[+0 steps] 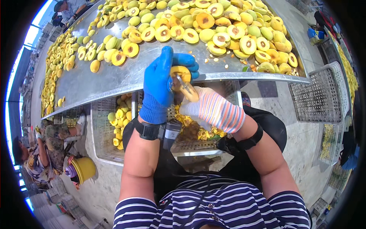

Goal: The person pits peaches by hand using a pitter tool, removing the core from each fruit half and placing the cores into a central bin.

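Observation:
My left hand, in a blue glove, is closed round a yellow apricot half just past the near edge of the metal table. A pitting knife with a pale handle and narrow metal blade is gripped in my right hand, which wears a striped knit glove. Its blade tip meets the cut face of the fruit; how deep it sits I cannot tell. Beyond my hands, a heap of halved apricots covers the far part of the table, many with brown stones or hollows showing.
Below the table edge, a crate between my knees holds yellow fruit pieces. To its left another crate contains fruit. Slatted crates stand at right. A person sits at left near a yellow bucket; another is at far left.

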### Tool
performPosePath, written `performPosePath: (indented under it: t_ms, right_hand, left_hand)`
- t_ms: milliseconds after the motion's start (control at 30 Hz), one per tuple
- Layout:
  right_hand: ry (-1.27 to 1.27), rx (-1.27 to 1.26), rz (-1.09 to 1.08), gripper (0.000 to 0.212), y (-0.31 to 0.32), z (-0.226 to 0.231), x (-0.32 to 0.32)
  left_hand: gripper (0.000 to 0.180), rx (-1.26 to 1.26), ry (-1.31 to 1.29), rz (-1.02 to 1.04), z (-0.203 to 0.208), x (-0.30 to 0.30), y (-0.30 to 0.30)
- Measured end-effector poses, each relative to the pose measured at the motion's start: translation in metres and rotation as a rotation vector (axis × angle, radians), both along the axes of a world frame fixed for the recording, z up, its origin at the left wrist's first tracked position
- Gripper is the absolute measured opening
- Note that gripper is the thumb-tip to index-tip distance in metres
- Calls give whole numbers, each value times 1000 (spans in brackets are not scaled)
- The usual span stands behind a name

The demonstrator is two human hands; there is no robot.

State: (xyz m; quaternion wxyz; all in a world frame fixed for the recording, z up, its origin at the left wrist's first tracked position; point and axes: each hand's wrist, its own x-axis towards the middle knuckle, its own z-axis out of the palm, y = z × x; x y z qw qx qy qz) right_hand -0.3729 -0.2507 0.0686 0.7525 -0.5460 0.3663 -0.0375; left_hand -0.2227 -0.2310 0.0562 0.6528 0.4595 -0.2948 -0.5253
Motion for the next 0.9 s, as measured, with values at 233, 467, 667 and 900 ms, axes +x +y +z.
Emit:
performPosePath:
  t_ms: [233, 467, 667, 900]
  right_hand:
    - [-117, 35, -24, 19, 5, -25, 2]
    - [-174, 104, 44, 17, 8, -20, -5]
    - [-317, 217, 149, 21, 5, -28, -16]
    - [439, -856, 714, 37, -7, -19, -51]
  left_hand:
    - [51, 105, -303, -112, 6, 5, -8]
    - [57, 77, -179, -131, 8, -6, -10]
    - [63, -47, 524, -421, -11, 2, -3]
    - [53, -84, 156, 30, 5, 15, 42]
